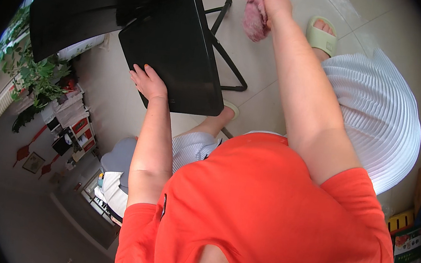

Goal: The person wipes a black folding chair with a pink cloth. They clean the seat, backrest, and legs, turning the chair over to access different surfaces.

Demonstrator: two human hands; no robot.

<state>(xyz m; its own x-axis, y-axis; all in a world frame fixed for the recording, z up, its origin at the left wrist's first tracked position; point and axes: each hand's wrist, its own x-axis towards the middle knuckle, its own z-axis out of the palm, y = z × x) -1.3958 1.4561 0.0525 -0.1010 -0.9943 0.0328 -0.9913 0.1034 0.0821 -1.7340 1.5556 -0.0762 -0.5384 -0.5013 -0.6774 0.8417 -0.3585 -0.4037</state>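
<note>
My left hand (150,83) rests flat with spread fingers on the left edge of a black folding chair's seat (176,58). The chair's curved black backrest (89,7) spans the upper left, and its dark tubular legs (229,62) stand on the floor to the right of the seat. At the top of the view, my right hand (276,1) grips a pink fluffy cloth (255,20), which hangs bunched from it to the right of the chair. Part of this cloth lies beyond the picture's top rim.
Pale floor tiles (267,66) surround the chair. My feet wear light green slides (321,35). Leafy green plants (39,71) and a shelf with small items (83,133) are at the left. A grey cushion (119,158) lies near my left elbow; a yellow basket (401,221) sits at lower right.
</note>
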